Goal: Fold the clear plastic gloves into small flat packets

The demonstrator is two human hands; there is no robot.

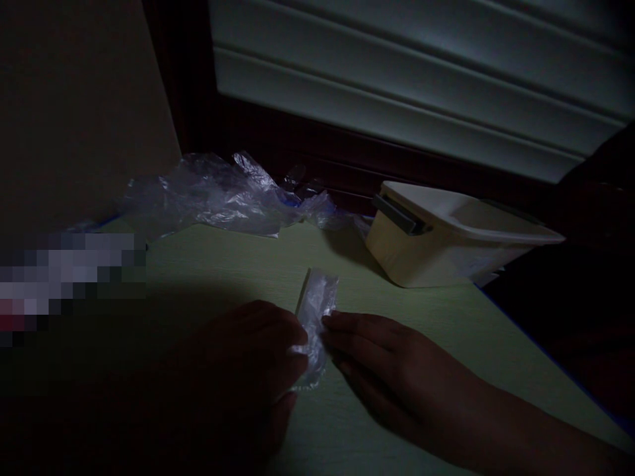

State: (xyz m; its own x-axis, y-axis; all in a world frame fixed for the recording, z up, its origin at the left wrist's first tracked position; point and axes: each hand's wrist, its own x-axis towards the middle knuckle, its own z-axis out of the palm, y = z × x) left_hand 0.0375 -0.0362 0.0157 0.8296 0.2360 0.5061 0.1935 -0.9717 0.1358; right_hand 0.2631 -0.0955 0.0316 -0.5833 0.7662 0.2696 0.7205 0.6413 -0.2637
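Note:
A clear plastic bag [317, 297], folded into a narrow strip, lies on the light green tabletop between my hands. My left hand [258, 350] is closed at the strip's left edge, its fingers curled over the plastic; deep shadow covers most of that hand. On the other side, my right hand [387, 363] lies with its fingers stretched out and side by side, fingertips touching the strip's right edge. The right thumb is hidden.
Crumpled clear plastic bags [223, 198] are heaped along the table's back edge. A cream plastic bin [417, 258] with a dark grey handle stands tilted at back right. A pixelated patch hides something at left. Behind is a slatted panel [397, 86]. The room is dim.

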